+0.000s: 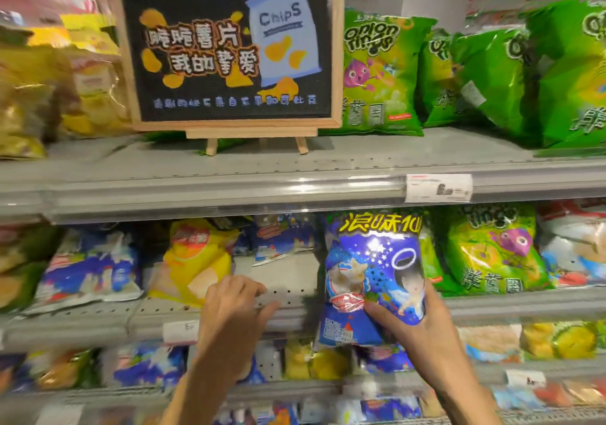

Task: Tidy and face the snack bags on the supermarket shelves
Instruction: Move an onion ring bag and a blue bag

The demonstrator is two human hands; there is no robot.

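Note:
My right hand (414,321) grips the lower part of a blue snack bag (370,270) with yellow lettering, holding it upright at the front edge of the middle shelf (288,293). My left hand (234,306) hovers with relaxed, slightly bent fingers over the bare patch of that shelf, holding nothing. A yellow chip bag (193,260) leans just left of that hand. A blue and white bag (88,267) lies slanted further left. Another blue bag (278,237) sits deep at the back of the gap.
Green onion-ring bags (492,250) stand right of the held bag, more (380,73) on the upper shelf. A wooden-framed chalkboard chip sign (226,47) stands on an easel up there, yellow bags (91,73) to its left. A price tag (439,188) hangs on the rail. Lower shelves hold blurred bags.

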